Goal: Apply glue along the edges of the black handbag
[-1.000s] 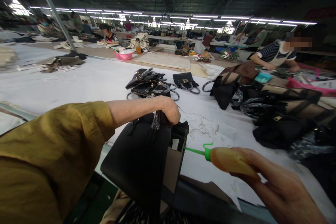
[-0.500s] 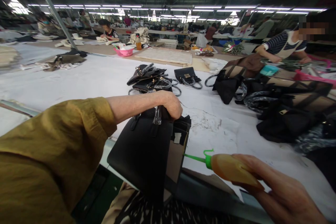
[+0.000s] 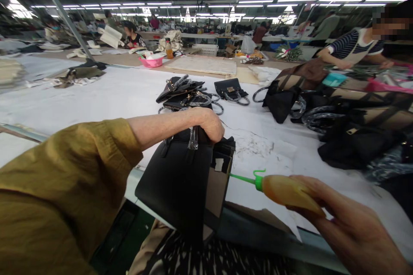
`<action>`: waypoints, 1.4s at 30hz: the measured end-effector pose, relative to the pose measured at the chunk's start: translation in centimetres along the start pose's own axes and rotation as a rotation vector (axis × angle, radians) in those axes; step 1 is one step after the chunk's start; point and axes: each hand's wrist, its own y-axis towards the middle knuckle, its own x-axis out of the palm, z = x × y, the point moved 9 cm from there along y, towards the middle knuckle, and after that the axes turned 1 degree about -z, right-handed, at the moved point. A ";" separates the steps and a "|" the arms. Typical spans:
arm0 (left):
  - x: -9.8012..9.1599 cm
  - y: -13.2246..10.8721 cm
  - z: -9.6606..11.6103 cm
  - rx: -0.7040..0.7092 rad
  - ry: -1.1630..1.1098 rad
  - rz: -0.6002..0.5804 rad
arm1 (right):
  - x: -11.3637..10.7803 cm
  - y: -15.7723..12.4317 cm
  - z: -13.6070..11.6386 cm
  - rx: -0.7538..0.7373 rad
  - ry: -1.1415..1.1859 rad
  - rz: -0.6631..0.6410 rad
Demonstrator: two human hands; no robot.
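A black handbag (image 3: 177,180) rests at the table's front edge, its side turned to the right and showing a tan inner face with a small pale patch. My left hand (image 3: 211,124) reaches across the top of the bag and is closed on it near the plastic-wrapped handle; the fingertips are hidden. My right hand (image 3: 342,219) is wrapped round a squeeze bottle (image 3: 287,191) of amber glue-like liquid. The bottle lies nearly level, and its thin green nozzle points left, with the tip at the bag's open side edge.
More black bags (image 3: 185,92) with wrapped handles lie beyond my left hand, beside a small black bag piece (image 3: 230,89). Black and tan bags (image 3: 361,137) are heaped at the right. A pink basin (image 3: 151,61) stands farther back. A person in a striped top (image 3: 351,49) works at the far right.
The nozzle tip has moved slightly up along the bag's side edge with my right hand. My left hand stays on the bag. A person at the back now lifts a pale sheet.
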 end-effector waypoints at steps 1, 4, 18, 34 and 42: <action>0.0 -0.1 0.0 -0.006 0.010 -0.004 | 0.2 0.0 0.1 -0.003 0.012 -0.012; -0.1 -0.6 0.1 -0.028 0.036 -0.011 | 0.8 -0.3 0.1 -0.029 0.027 -0.059; -0.7 -1.0 0.8 0.012 0.005 0.026 | 2.2 -1.1 0.4 -0.074 0.025 -0.152; -1.6 -3.2 0.9 -0.159 0.063 0.038 | 5.0 -4.0 1.5 0.053 0.155 -0.333; -4.1 -6.2 1.4 -0.256 0.051 0.155 | 4.5 -2.7 1.7 0.145 0.223 -0.196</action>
